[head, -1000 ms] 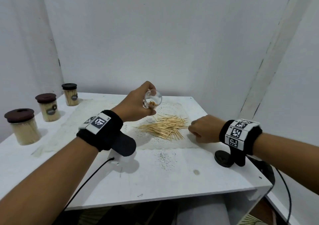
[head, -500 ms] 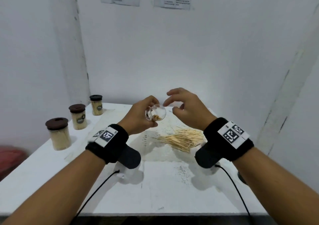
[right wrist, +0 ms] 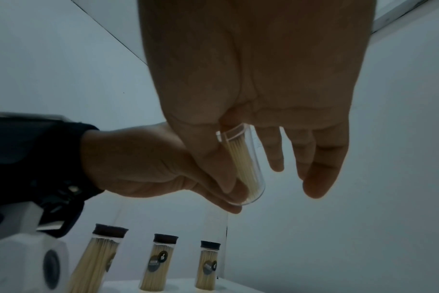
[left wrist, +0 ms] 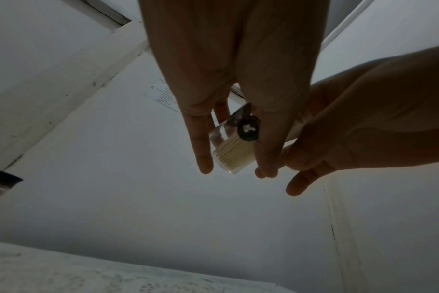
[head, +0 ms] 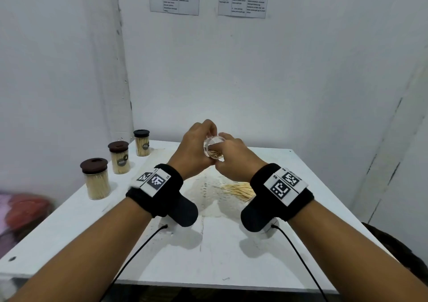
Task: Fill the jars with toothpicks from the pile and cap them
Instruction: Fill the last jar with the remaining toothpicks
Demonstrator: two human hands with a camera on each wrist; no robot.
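Observation:
A clear jar [head: 213,148] partly filled with toothpicks hangs tilted above the table, its mouth towards me. My left hand [head: 199,145] grips it around the base; the left wrist view shows the jar [left wrist: 234,147] between those fingers. My right hand [head: 228,157] is at the jar's mouth, thumb and forefinger pinching a bunch of toothpicks that reach down inside the jar [right wrist: 243,164]; its other fingers hang loose. The toothpick pile [head: 238,189] lies on the table under my right wrist. I see no loose cap.
Three capped jars full of toothpicks stand along the table's left edge: near [head: 95,179], middle [head: 119,157], far [head: 141,142]. The white table [head: 231,255] meets walls at the back and on the left. Two cables trail from my wrists.
My right hand left the pile, rose with a pinch of toothpicks and reached the jar's mouth. The left hand lifted the jar higher. My head tilted up.

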